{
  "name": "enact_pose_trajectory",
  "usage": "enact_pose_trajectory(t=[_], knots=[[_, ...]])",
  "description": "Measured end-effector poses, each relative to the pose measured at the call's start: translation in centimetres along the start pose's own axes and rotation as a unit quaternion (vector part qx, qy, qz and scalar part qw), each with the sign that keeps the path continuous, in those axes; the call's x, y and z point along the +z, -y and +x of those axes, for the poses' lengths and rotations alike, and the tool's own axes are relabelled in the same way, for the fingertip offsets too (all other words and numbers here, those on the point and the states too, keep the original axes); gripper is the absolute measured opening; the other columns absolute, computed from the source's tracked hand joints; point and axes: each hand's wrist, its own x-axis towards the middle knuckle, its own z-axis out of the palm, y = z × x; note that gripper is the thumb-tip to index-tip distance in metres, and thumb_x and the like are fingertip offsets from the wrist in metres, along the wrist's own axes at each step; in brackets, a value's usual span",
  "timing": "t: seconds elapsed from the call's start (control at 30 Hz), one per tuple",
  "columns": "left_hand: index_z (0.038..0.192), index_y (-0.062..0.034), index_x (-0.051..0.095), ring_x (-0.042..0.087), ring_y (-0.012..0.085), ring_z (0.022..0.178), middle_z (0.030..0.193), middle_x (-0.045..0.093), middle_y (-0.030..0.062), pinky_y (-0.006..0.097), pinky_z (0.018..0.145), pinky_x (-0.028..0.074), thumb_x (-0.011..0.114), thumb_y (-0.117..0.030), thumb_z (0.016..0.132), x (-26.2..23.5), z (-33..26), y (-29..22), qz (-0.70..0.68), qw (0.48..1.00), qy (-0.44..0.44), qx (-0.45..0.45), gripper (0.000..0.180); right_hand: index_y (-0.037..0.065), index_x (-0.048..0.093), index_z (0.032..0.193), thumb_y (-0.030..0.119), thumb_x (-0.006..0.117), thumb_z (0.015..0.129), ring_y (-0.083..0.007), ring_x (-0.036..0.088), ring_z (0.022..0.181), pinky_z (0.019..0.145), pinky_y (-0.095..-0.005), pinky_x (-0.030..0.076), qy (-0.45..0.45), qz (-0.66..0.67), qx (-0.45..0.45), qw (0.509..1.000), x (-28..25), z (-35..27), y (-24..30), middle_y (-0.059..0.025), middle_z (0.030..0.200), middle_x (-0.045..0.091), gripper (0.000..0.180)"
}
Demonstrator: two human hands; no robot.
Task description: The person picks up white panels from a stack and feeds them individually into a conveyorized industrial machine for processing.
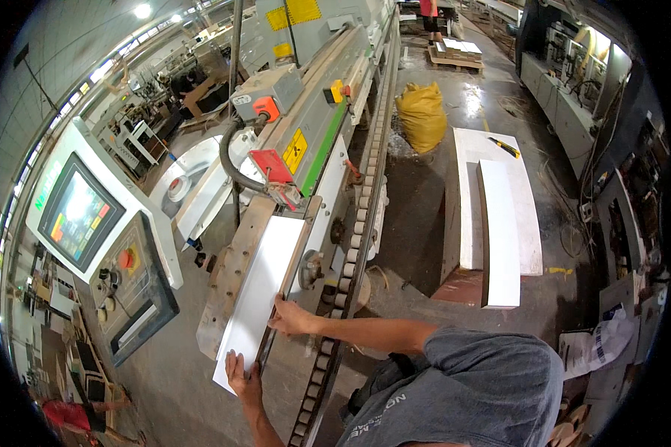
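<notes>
A long narrow white board (265,277) lies on the infeed bed of an edge-working machine (317,127), its far end close to the red guard (272,165). My left hand (244,376) holds the board near its close end, fingers on the top face and thumb by the right edge. Farther up, my right hand (291,316) grips that same right edge, its fingers bent and partly hidden. A roller track (343,290) runs along the machine's right side, beneath my right forearm.
A control panel with a screen (78,212) stands at left. On the right, another white strip (499,231) rests on a stack of white boards (466,194), with a yellow-black utility knife (505,147). Beyond sits a yellow sack (421,118). People appear at far top and lower left.
</notes>
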Motion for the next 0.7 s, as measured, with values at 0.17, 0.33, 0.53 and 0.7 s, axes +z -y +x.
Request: enact_pose_trajectory(t=[0.17,0.33,0.53,0.7], knots=[[0.119,0.0027,0.065,0.054,0.0460,0.129,0.136,0.060,0.0254,0.052,0.108,0.044,0.079,0.007,0.074,1.8,1.9,-0.6,-0.015,1.000,-0.011,0.020,0.047,-0.032,0.010,0.139,0.021,0.062,0.099,-0.0279,0.072,0.069,0.057,-0.0340,0.058,-0.011,-0.022,0.017,1.000,-1.9,1.5,-0.6,-0.0280,0.090,0.070,0.085],[0.117,0.0055,0.065,0.054,0.0451,0.130,0.135,0.061,0.0257,0.050,0.110,0.043,0.080,0.002,0.074,3.6,3.7,-1.8,0.015,1.000,0.002,-0.008,0.045,-0.030,0.016,0.138,0.020,0.066,0.097,-0.0243,0.072,0.075,0.059,-0.0329,0.059,-0.003,-0.015,0.044,0.999,-4.8,2.2,-0.7,-0.0265,0.094,0.071,0.082],[0.114,0.0068,0.068,0.053,0.0413,0.132,0.134,0.062,0.0252,0.047,0.112,0.041,0.080,-0.003,0.077,5.7,6.6,-3.8,0.005,0.997,0.015,-0.072,0.040,-0.029,0.014,0.141,0.021,0.064,0.097,-0.0235,0.071,0.075,0.060,-0.0317,0.059,-0.020,-0.045,0.047,0.998,-7.5,3.2,-0.8,-0.0241,0.094,0.069,0.084],[0.112,0.0063,0.070,0.053,0.0407,0.132,0.135,0.061,0.0237,0.046,0.112,0.041,0.079,-0.007,0.079,9.0,9.9,-4.8,-0.016,0.998,-0.002,-0.060,0.037,-0.027,0.011,0.144,0.020,0.065,0.096,-0.0273,0.071,0.074,0.064,-0.0318,0.061,-0.052,0.009,0.076,0.996,-11.5,4.5,-0.8,-0.0264,0.096,0.070,0.086]])
